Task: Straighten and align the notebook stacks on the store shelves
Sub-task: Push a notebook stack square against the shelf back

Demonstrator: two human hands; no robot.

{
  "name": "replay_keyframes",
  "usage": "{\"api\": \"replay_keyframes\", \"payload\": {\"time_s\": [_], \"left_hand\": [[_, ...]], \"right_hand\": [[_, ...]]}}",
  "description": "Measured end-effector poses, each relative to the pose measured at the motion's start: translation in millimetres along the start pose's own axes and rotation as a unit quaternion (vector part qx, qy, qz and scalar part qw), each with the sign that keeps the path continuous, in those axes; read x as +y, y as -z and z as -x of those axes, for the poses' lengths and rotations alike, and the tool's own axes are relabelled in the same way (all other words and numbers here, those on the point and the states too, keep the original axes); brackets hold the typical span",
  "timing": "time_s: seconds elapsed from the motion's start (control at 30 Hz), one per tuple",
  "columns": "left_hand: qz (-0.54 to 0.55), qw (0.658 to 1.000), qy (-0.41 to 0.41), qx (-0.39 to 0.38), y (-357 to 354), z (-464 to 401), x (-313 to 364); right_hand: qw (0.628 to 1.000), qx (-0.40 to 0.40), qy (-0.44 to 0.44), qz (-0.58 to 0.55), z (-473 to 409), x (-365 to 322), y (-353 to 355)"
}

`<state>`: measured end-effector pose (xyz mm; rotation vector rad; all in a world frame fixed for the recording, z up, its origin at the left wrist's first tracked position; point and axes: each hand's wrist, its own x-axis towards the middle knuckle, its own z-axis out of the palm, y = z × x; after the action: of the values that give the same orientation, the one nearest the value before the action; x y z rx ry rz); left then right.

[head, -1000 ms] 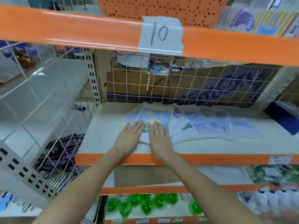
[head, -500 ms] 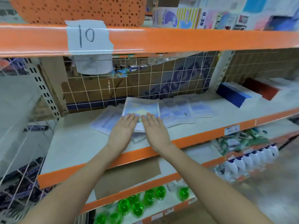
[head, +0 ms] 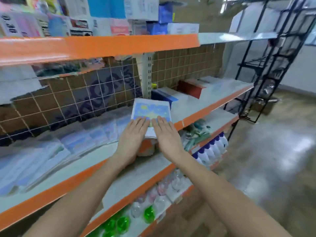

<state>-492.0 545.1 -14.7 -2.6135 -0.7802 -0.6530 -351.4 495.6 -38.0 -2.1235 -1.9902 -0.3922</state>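
Observation:
A stack of notebooks (head: pixel 151 109) with a blue and yellow cover lies near the front of the grey middle shelf (head: pixel 201 103). My left hand (head: pixel 131 134) and my right hand (head: pixel 166 134) rest flat on its near end, side by side, fingers straight. The stack's near edge pokes a little past the orange shelf rim (head: pixel 210 107). More notebooks (head: pixel 82 139) in clear wrap lie spread out to the left along the same shelf, blurred.
A blue box (head: pixel 164 96) and a red box (head: pixel 191 86) sit further right on the shelf. A wire grid (head: pixel 85 98) backs it. Green and clear bottles (head: pixel 136 212) fill the lower shelves. A black metal rack (head: pixel 266 65) stands at the aisle's right.
Both hands have slid the top notebook stack to the right along the shelf, away from the spread-out notebooks. The view has swung right with them.

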Motion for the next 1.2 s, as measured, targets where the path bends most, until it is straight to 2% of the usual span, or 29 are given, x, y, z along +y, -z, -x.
{"api": "replay_keyframes", "payload": {"time_s": [0.3,0.6,0.77,0.87,1.03,1.2], "left_hand": [[0.062,0.995,-0.067,0.041,-58,-164,163],[0.102,0.98,-0.161,0.053,-141,-308,255],[0.033,0.986,-0.151,-0.068,-214,-411,283],[0.021,0.987,-0.146,-0.06,-248,-472,292],[0.027,0.994,-0.104,-0.028,-284,-553,296],[0.05,0.995,-0.042,-0.071,-320,-603,295]], "right_hand": [[0.994,-0.005,-0.097,0.044,46,225,16],[0.98,-0.032,-0.192,0.042,39,399,-16],[0.977,-0.027,-0.209,0.042,-4,503,-34],[0.978,-0.041,-0.199,0.045,-39,561,-36],[0.987,-0.01,-0.156,0.04,-99,641,-51],[0.994,-0.028,-0.104,-0.009,-154,700,-90]]}}
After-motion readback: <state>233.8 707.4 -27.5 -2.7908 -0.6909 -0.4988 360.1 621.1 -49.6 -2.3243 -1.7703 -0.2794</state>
